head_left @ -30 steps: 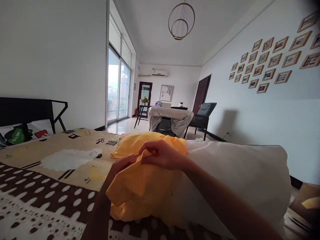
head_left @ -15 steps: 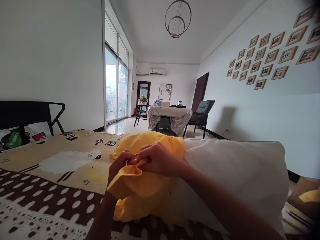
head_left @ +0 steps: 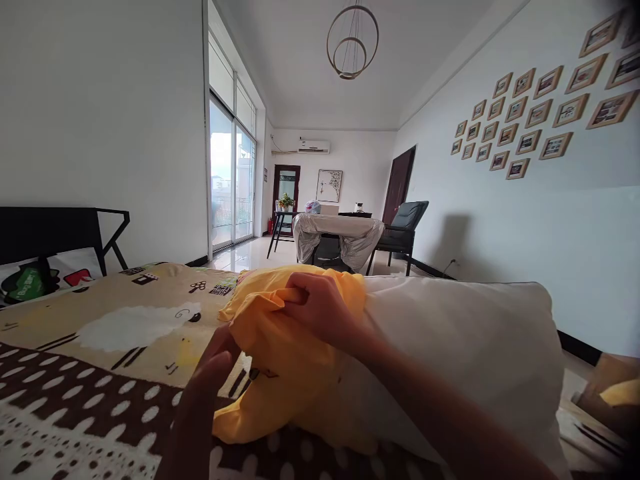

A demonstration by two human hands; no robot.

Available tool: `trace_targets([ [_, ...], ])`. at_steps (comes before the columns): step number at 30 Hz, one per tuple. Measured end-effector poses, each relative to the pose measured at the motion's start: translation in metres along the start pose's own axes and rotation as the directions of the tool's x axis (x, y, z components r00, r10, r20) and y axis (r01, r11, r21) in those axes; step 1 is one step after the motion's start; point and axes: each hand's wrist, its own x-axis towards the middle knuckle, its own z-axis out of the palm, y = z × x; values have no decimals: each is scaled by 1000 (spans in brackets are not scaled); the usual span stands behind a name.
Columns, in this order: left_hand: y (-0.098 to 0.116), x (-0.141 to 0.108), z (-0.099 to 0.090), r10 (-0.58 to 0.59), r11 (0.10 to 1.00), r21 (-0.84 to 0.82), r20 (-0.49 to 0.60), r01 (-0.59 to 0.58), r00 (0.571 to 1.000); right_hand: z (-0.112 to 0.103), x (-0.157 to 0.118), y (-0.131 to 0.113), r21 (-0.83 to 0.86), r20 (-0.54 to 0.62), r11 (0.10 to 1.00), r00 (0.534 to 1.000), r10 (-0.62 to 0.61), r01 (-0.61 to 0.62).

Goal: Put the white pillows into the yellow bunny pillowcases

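Note:
A yellow pillowcase is bunched around the left end of a long white pillow. My right hand pinches a fold of the pillowcase near its top and holds it raised. Lower and to the left, my left hand is at the cloth's left edge, its thumb apart from the fingers. Those fingertips are partly hidden by the fabric. Between the left hand and the hanging cloth, a small dark print shows on the pillowcase.
Under the pillow lies a blanket with a sheep print and a brown dotted border. A black armrest frame stands at left. Farther off are a covered table and a dark chair. A cardboard box is at right.
My left hand has let go of the bunched fold and moved down and left. My right hand has lifted the fold slightly upward, and the pillowcase has spread out below it.

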Motion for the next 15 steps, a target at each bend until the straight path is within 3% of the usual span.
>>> trace_targets([
  [2,3,-4,7,-14,999,28,-17,14,1000,0,0,0,-29,-22,1000,1000,3,-3],
  [5,10,-5,23,-53,973,211,-198,96,979,0,1,0,-56,-25,998,1000,-9,8],
  [7,15,-4,33,-3,943,317,-291,100,957,-1,2,-1,-57,-11,998,1000,-6,5],
  [12,22,-8,47,249,837,541,-229,-89,941,-5,3,-2,-31,55,999,998,-29,31],
  [15,22,-12,45,323,762,630,-171,-148,931,-7,3,-2,-13,108,997,991,-74,76],
])
